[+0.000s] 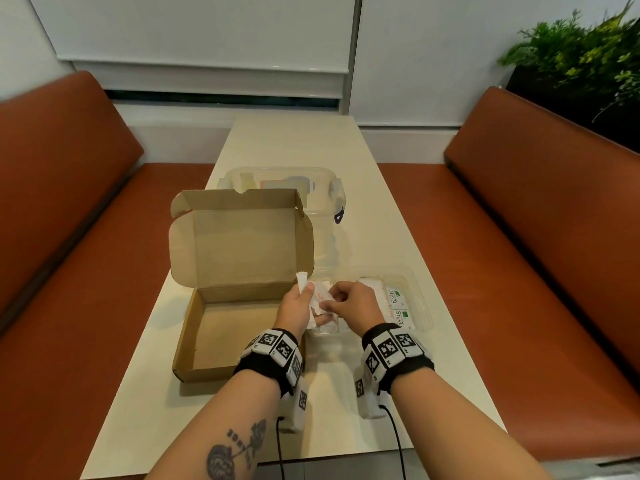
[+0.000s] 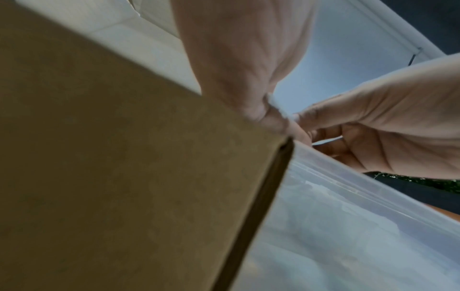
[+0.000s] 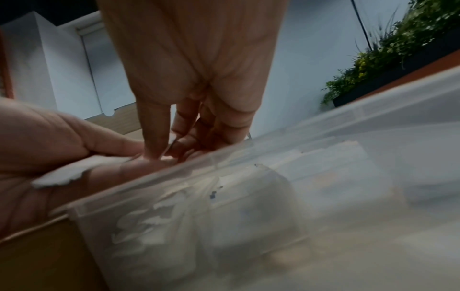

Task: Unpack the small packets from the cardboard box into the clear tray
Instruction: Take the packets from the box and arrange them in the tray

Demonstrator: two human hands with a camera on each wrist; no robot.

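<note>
The left hand (image 1: 298, 308) and right hand (image 1: 353, 303) are held close together, fingers curled, both forearms extended forward with banded wrists.

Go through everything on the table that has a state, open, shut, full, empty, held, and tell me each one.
cardboard box: lid flipped up and open, visible floor bare
clear tray: open, holds white packets
Stevia packets: lying in the tray's right part
white packets: gripped by the left hand, above the tray's left end
right hand: fingers curled, pinching at those packets
lidded clear container: lid on

Upright box lid (image 1: 242, 244) beside tray (image 1: 420, 299)
</note>
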